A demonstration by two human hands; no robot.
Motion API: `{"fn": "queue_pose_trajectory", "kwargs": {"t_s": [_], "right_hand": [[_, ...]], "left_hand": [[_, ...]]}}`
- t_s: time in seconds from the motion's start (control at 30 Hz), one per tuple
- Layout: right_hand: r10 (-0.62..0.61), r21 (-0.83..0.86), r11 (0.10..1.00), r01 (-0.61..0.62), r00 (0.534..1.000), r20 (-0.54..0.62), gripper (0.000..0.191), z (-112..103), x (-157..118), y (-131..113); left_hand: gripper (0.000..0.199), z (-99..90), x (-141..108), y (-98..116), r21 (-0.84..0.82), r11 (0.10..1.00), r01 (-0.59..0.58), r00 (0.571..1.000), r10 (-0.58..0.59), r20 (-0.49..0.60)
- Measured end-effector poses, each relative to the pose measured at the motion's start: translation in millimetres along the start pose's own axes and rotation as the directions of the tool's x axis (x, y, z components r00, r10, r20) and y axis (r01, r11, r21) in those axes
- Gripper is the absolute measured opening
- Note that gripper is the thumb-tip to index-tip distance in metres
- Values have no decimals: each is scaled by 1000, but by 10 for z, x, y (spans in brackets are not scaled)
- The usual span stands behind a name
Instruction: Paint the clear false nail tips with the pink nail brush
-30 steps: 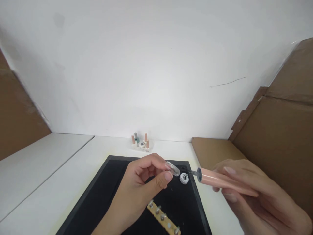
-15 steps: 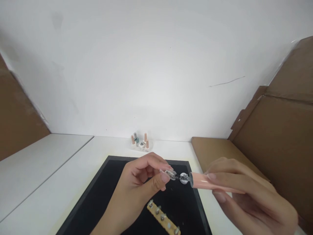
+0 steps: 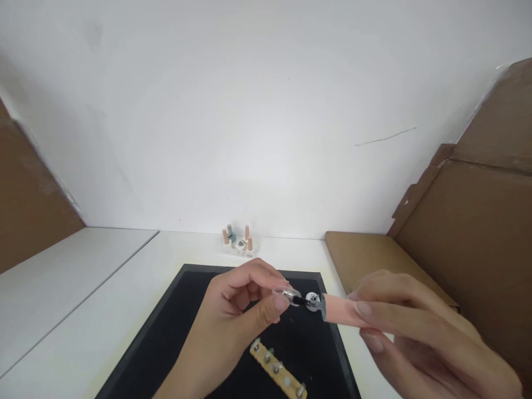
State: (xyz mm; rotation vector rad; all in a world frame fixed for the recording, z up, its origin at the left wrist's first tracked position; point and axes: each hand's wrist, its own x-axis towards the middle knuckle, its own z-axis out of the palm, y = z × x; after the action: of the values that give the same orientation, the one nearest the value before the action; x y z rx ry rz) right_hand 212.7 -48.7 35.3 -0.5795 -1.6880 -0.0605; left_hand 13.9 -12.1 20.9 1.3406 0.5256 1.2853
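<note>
Between thumb and fingers, my left hand [image 3: 239, 327] pinches a small clear nail tip [image 3: 290, 296] above the black mat [image 3: 166, 327]. My right hand [image 3: 415, 327] grips a pink polish cap [image 3: 343, 310] lying nearly level, its dark brush [image 3: 300, 301] pointing left. The brush end is at the nail tip and seems to touch it. Under the hands, a yellowish strip [image 3: 280, 374] on the mat carries several small metallic holders. A small round white item [image 3: 312, 301] lies behind the brush.
At the back, a clear tray [image 3: 238, 252] holds several small bottles with pink and grey caps. Brown cardboard [image 3: 366, 255] lies at the right, with cardboard walls on both sides. A white wall [image 3: 266, 122] rises behind the white table [image 3: 103, 293].
The brush has turned slightly and lies further over the nail tip. My right hand has shifted a little, its fingers changing place on the cap. My left hand has hardly moved.
</note>
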Motion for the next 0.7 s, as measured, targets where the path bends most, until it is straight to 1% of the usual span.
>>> {"fn": "queue_pose_trajectory", "kwargs": {"t_s": [0.1,0.23,0.37,0.47,0.53,0.6,0.7], "right_hand": [[5,-53,999,-6,1000,-13,31,-5,8,-6],[7,-132,991,-14,999,-48,13,53,14,-12],[-10,-176,984,1,999,-52,13,82,16,-2],[-25,-194,981,15,999,-45,14,45,-9,16],[-44,-194,980,40,999,-19,19,-5,-32,29],[-68,-185,980,74,997,39,30,-73,-44,42],[-95,-194,973,127,981,169,38,-195,-28,58]], "left_hand": [[5,-22,-10,-17,17,1000,-3,1000,3,-14],[8,-54,-16,-41,9,1000,-6,999,6,-35],[7,-43,-18,-55,43,999,-21,999,23,-45],[7,-15,-29,-59,66,997,-33,998,37,-46],[7,-4,-35,-59,65,998,-26,998,29,-48],[7,-5,-37,-60,60,998,-14,998,18,-54],[8,-26,-30,-62,65,998,-11,998,15,-64]]}}
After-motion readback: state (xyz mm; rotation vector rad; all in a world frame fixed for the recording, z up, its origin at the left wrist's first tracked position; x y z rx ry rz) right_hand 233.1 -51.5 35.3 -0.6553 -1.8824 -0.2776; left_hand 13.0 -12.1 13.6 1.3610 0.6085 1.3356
